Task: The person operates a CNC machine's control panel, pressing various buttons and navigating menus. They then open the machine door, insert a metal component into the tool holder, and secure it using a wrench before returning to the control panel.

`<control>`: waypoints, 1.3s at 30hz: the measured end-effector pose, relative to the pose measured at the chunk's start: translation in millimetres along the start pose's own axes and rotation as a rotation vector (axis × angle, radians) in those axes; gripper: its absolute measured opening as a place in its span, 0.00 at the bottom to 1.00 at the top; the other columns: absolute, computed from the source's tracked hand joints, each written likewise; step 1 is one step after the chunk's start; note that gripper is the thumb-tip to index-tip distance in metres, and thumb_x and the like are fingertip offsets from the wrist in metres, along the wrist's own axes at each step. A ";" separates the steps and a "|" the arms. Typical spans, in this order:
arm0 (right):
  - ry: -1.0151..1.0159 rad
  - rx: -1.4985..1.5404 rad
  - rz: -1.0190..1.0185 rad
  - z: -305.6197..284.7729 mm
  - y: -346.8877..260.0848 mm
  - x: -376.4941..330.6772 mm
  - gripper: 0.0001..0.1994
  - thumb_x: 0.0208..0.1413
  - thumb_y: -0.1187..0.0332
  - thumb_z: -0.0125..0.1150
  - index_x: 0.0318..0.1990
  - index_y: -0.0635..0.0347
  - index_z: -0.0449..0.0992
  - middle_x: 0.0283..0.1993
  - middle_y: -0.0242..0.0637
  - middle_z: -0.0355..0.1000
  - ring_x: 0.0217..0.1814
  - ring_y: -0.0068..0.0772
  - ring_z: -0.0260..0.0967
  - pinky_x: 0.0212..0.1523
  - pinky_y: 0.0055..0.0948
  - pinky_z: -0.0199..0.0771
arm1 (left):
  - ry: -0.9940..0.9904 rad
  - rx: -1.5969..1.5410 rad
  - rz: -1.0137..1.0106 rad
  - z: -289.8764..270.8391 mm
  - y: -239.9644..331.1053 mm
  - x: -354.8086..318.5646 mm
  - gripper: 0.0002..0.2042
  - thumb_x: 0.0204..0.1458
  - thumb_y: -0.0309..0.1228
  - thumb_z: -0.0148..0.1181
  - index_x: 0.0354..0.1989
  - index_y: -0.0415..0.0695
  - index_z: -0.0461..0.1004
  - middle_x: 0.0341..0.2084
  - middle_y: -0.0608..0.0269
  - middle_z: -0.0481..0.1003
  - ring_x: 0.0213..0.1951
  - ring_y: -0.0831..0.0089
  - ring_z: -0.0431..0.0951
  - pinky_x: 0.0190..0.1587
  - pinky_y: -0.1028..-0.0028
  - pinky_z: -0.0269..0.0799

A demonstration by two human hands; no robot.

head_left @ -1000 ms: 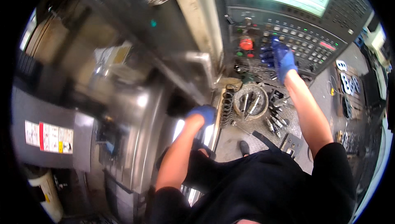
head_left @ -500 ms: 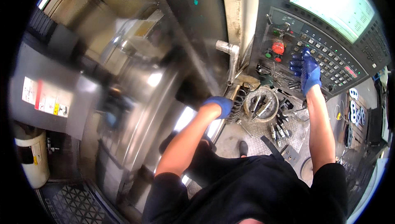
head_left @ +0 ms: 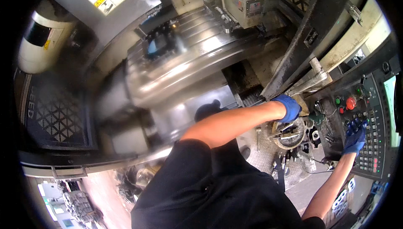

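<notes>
The left hand (head_left: 289, 108) curled by the bowl (head_left: 290, 146), fingertips hidden, so I couldn't tell its grip. The right hand (head_left: 356, 138), fingers spread a little, lay over the panel (head_left: 371, 146), right of the bowl. The screen (head_left: 392, 109) was cut off.

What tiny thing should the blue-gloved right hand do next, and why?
I'd say it should perhaps gently press one small, light-coloured square key. The blue-gloved right hand is at the black control panel, its fingers spread over the keys, while the blue-gloved left hand is away from them. Whether it's pressing now, I can't tell.
</notes>
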State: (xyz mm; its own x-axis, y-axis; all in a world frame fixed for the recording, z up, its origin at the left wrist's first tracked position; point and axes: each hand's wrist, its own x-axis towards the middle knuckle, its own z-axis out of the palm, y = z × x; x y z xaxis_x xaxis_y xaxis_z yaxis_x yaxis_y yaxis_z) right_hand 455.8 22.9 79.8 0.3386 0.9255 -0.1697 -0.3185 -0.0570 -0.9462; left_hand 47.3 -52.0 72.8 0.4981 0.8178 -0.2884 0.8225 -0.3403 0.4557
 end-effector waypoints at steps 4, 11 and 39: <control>-0.033 -0.106 0.034 -18.8 5.3 9.8 0.31 0.64 0.42 0.51 0.70 0.45 0.62 0.63 0.33 0.71 0.52 0.37 0.72 0.47 0.31 0.67 | 0.109 -0.061 0.053 -6.0 3.3 -6.9 0.13 0.56 0.37 0.55 0.43 0.45 0.79 0.41 0.49 0.80 0.42 0.49 0.79 0.46 0.58 0.75; 0.015 -0.037 0.032 -13.2 3.9 10.9 0.27 0.62 0.42 0.52 0.59 0.49 0.73 0.51 0.33 0.76 0.47 0.34 0.71 0.48 0.33 0.66 | 0.152 -0.072 0.025 -12.3 2.6 -8.0 0.13 0.57 0.38 0.53 0.43 0.46 0.79 0.41 0.50 0.80 0.43 0.49 0.79 0.46 0.58 0.75; 0.019 -0.026 -0.018 6.1 1.5 -16.6 0.26 0.65 0.48 0.53 0.66 0.46 0.66 0.52 0.34 0.75 0.46 0.33 0.72 0.49 0.36 0.74 | 0.118 0.009 -0.044 -0.7 -4.0 1.6 0.21 0.64 0.34 0.42 0.65 0.53 0.67 0.47 0.50 0.78 0.45 0.50 0.80 0.47 0.57 0.76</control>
State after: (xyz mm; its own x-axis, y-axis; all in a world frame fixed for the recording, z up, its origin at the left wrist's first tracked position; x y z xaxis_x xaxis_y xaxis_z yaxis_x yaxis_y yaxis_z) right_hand 444.3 9.8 82.9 0.3606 0.9194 -0.1573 -0.2889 -0.0503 -0.9560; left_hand 44.7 -49.0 71.1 0.4260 0.8808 -0.2068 0.8455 -0.3062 0.4373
